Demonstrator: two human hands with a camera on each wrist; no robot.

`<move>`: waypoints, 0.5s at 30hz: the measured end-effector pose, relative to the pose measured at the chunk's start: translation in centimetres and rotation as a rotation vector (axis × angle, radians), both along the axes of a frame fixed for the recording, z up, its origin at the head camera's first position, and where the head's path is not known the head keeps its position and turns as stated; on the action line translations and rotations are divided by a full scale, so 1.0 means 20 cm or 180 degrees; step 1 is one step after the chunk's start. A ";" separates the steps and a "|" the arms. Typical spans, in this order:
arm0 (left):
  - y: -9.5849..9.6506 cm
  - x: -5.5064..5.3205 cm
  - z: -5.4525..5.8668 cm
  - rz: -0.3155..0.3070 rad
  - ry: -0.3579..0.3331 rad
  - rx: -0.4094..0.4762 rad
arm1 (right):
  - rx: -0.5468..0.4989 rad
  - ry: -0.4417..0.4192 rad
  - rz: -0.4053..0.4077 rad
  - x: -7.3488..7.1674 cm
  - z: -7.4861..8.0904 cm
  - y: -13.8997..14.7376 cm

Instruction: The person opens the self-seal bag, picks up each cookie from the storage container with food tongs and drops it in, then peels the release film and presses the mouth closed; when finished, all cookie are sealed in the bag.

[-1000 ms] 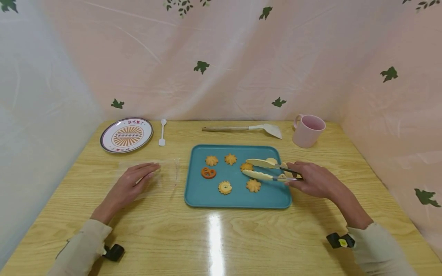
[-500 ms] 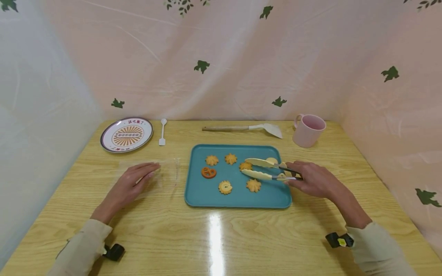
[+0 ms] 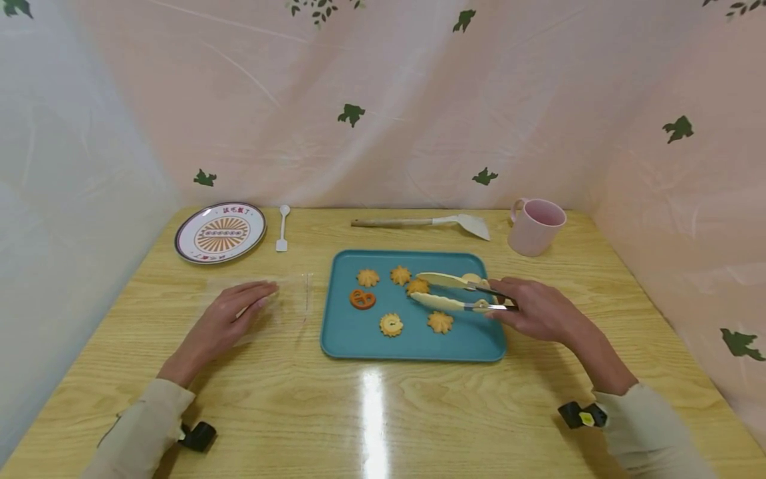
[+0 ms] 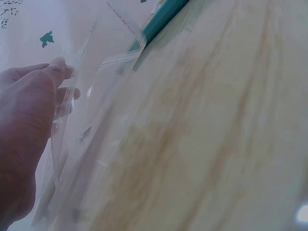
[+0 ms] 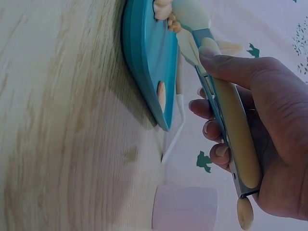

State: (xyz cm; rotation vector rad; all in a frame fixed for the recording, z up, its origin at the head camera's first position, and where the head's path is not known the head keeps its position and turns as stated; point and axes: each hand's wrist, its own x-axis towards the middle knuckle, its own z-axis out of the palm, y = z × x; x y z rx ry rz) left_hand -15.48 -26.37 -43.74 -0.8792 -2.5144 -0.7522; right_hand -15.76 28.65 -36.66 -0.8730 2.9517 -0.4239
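Observation:
My right hand point(image 3: 535, 309) grips a pair of cream-tipped tongs point(image 5: 236, 130), fingers on one arm and thumb on the other. The tong tips stand either side of a star-shaped cookie point(image 3: 417, 287) over the blue tray point(image 3: 359, 346). Other cookies lie on the tray: a pretzel-shaped one point(image 3: 362, 299), a round toothed one point(image 3: 391, 324), several star-shaped ones point(image 3: 439, 322) and a pale round one partly behind the tongs. To the left of the tray, my left hand point(image 3: 230, 316) holds a clear plastic bag point(image 4: 110, 62) between thumb and fingers; its mouth faces the tray.
Along the back of the wooden table point(image 3: 287, 412) stand a patterned plate point(image 3: 221, 233), a small white spoon point(image 3: 282, 229), a wooden-handled spatula point(image 3: 419, 223) and a pink mug point(image 3: 534, 227). A pale cloth point(image 3: 407, 146) hangs behind and at both sides.
The tongs have moved a little to the left over the tray, and the star-shaped cookie between their tips has shifted left with them. My left hand and the bag hold still.

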 end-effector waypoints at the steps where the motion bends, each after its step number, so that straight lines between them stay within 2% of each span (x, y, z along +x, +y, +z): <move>1: 0.00 0.00 0.00 0.0008 -0.0008 -0.0002 | -0.0007 0.0011 0.0016 0.00 0.00 -0.01; 15: 0.01 0.01 0.01 0.0040 -0.0045 -0.0008 | -0.0183 0.0202 0.0298 -0.04 -0.01 -0.14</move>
